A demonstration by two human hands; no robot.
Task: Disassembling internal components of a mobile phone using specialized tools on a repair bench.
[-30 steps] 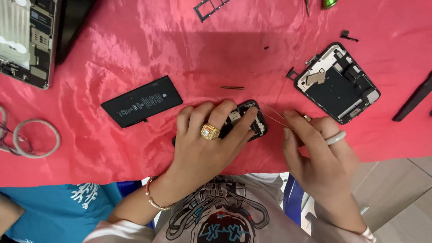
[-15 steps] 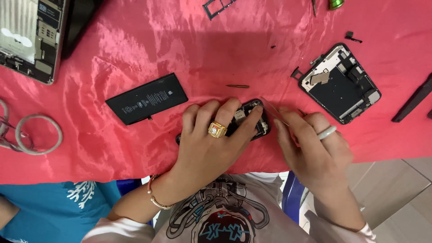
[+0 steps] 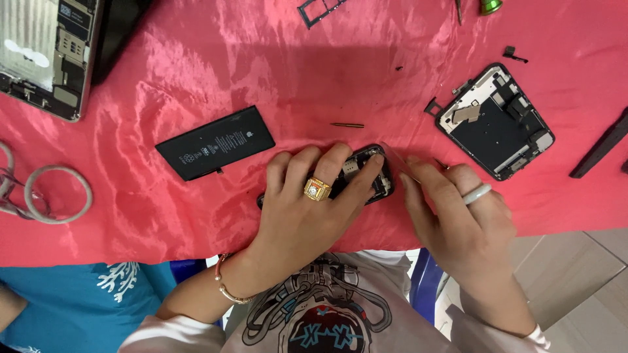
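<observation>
My left hand (image 3: 307, 209), with a gold ring, lies over an opened black phone body (image 3: 373, 173) near the table's front edge and presses it down on the red cloth (image 3: 196, 78). My right hand (image 3: 458, 216), wearing a white ring, holds a thin tool (image 3: 399, 162) whose tip touches the phone's right end. Most of the phone is hidden under my left fingers. A black phone battery (image 3: 216, 142) lies just left of my left hand.
A second opened phone frame (image 3: 495, 121) lies at the right. A larger opened device (image 3: 46, 55) sits at the top left, scissors (image 3: 39, 193) at the left edge. A small metal bit (image 3: 347, 125), a black bracket (image 3: 320, 10) and a black strip (image 3: 602, 151) lie around.
My right hand has moved left, closer to the phone, and its tool now touches the phone's right end. My left hand keeps pressing on the phone.
</observation>
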